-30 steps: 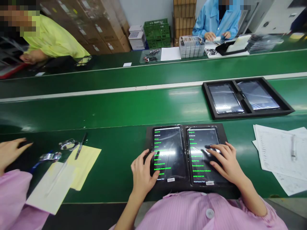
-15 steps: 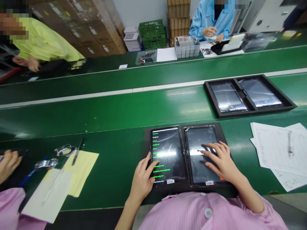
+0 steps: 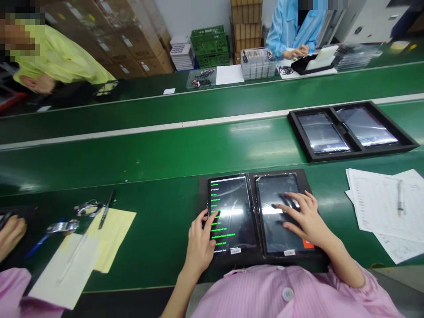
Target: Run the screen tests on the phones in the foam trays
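Two tablets lie side by side in a black tray [image 3: 203,187] in front of me. The left tablet [image 3: 236,221] is lit and lists test names, mostly in green letters. My left hand [image 3: 199,243] rests at its left edge, fingers apart, with the index finger over the list. On the right tablet [image 3: 273,190] the screen is dark apart from reflections, and a red-orange patch [image 3: 308,243] shows near its lower right corner. My right hand [image 3: 304,218] is spread over that screen, fingers apart, holding nothing; whether its fingertips touch the glass I cannot tell.
Another black tray [image 3: 356,140] with two tablets lies on the green conveyor belt [image 3: 198,145]. Papers with a pen [image 3: 400,198] are at right. Notes [image 3: 115,238], a black pen [image 3: 106,210] and a co-worker's hand [image 3: 11,238] are at left. Two co-workers sit across.
The tray on the belt has slid to the right. My left index finger has moved up the list. Across the belt, the blue-sleeved co-worker's hands have come together lower down.
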A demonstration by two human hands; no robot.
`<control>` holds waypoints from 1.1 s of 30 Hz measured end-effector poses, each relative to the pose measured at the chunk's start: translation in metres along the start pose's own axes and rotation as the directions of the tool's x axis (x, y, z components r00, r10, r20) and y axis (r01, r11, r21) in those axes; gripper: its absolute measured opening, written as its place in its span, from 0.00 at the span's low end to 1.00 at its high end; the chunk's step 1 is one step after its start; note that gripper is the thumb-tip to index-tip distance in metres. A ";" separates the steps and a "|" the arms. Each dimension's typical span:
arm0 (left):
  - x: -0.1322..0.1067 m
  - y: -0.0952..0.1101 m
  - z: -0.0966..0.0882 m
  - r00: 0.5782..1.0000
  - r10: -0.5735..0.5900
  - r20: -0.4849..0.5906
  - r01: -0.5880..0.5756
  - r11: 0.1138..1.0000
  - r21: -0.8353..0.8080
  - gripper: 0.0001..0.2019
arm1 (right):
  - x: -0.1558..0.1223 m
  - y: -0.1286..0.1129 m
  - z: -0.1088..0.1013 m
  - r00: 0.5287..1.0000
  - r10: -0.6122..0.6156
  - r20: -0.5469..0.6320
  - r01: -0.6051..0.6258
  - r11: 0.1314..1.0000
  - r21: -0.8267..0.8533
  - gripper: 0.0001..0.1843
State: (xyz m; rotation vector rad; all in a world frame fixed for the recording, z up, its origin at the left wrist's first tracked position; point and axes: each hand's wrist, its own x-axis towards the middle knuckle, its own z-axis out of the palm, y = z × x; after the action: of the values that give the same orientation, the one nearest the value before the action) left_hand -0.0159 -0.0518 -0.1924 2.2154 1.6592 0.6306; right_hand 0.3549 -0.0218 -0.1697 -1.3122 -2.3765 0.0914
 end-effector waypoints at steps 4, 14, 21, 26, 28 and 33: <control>0.001 -0.002 0.001 0.999 0.035 -0.006 -0.035 0.999 0.038 0.37 | 0.003 0.023 -0.006 0.991 0.107 -0.074 -0.099 0.989 0.106 0.24; 0.059 -0.007 -0.027 0.989 0.146 -0.026 -0.144 0.987 0.076 0.41 | 0.061 0.078 0.025 0.932 0.260 -0.253 -0.174 0.932 0.317 0.26; 0.145 0.027 0.009 0.887 0.378 0.265 -0.428 0.888 0.166 0.36 | 0.057 0.085 0.036 0.908 0.314 -0.278 -0.216 0.919 0.331 0.31; 0.140 0.055 0.026 0.832 0.486 0.267 -0.545 0.807 0.227 0.41 | 0.053 0.084 0.036 0.902 0.329 -0.279 -0.208 0.898 0.388 0.32; 0.134 0.057 0.026 0.819 0.512 0.259 -0.566 0.796 0.214 0.40 | 0.055 0.084 0.035 0.907 0.319 -0.275 -0.185 0.888 0.421 0.34; 0.139 0.053 0.028 0.848 0.493 0.194 -0.529 0.793 0.302 0.38 | 0.056 0.081 0.034 0.904 0.331 -0.271 -0.207 0.893 0.398 0.29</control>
State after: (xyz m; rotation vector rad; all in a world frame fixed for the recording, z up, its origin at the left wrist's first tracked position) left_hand 0.0748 0.0667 -0.1679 2.9403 1.1721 0.3405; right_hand 0.3797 0.0741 -0.2022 -1.3470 -1.7770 0.3453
